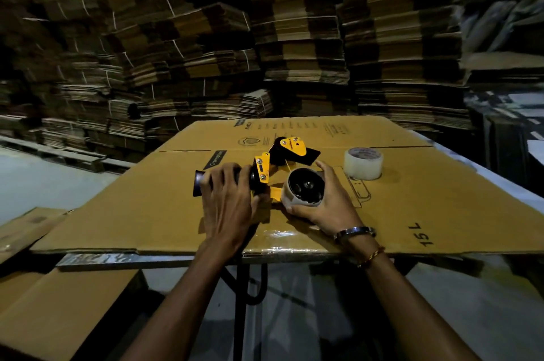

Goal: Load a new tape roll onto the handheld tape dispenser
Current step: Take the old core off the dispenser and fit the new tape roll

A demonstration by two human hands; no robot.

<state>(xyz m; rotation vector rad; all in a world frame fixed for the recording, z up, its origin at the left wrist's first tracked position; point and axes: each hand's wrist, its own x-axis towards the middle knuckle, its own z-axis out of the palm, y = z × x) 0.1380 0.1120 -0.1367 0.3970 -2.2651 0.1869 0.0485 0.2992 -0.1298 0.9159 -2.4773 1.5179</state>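
Two hands at work near the cardboard sheet's [412, 198] front edge: the left hand [228, 201] wraps the tape dispenser's [265, 167] black handle, the right hand [326, 204] cups the roll on the hub [304, 191]. A spare tape roll [363, 163] stands apart, toward the right edge.

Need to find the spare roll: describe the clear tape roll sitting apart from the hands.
The clear tape roll lies flat, core hole up, on the flattened cardboard sheet covering the table. It looks like glossy transparent film wound on a pale core with printed lettering. It seems full. It sits to the right of the right hand, beyond it, and nothing touches it.
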